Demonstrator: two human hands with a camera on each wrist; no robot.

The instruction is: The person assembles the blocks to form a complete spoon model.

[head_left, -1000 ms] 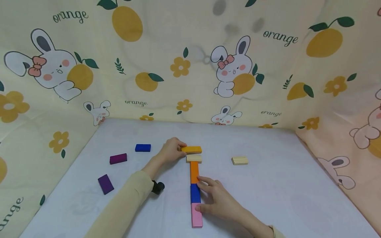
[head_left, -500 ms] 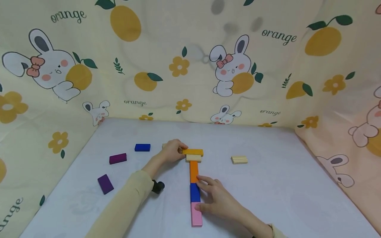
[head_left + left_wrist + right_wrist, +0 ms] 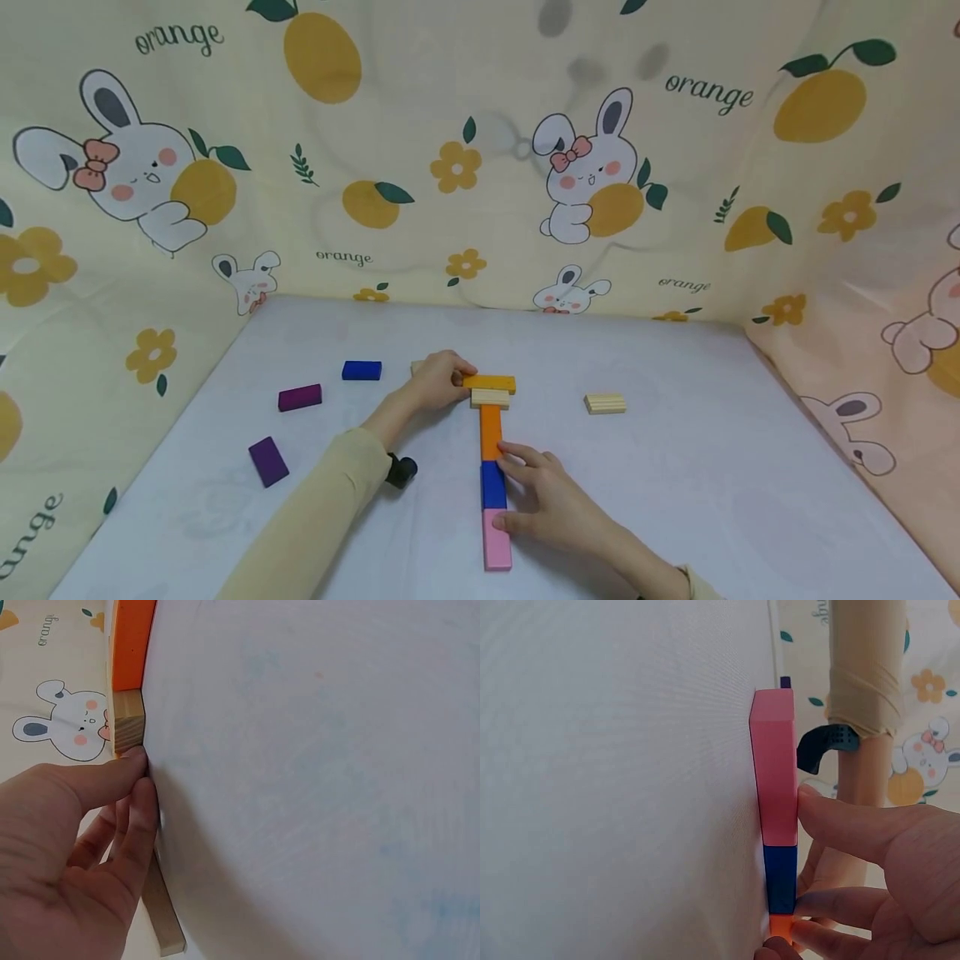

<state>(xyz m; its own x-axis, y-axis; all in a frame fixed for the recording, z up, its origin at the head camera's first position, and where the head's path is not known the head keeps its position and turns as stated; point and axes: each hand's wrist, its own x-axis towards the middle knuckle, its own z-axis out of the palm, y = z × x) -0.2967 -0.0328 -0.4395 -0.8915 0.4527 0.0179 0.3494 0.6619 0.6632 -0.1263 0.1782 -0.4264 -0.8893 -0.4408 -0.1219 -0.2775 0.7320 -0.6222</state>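
Note:
A column of wooden blocks lies on the table: a pink block (image 3: 497, 542), a blue block (image 3: 493, 485) and an orange block (image 3: 491, 432). At its far end a natural wood block (image 3: 490, 399) lies crosswise. Against that block's far side is a yellow block (image 3: 491, 383), also crosswise. My left hand (image 3: 437, 381) pinches the yellow block's left end; in the left wrist view the fingers hide most of it. My right hand (image 3: 550, 502) rests its thumb on the pink block and its fingers along the orange and blue blocks, not curled round them.
On the left lie a blue block (image 3: 362, 371), a magenta block (image 3: 300, 397) and a dark purple block (image 3: 268, 462). Partly behind my left hand is a wood block (image 3: 163, 907). Another grooved wood block (image 3: 604, 404) lies to the right. Patterned cloth (image 3: 480, 225) walls the table.
The yellow block has come nearer and slightly right in my left hand, closing the gap to the natural wood block. A wood block behind that hand now shows. My right hand stays put.

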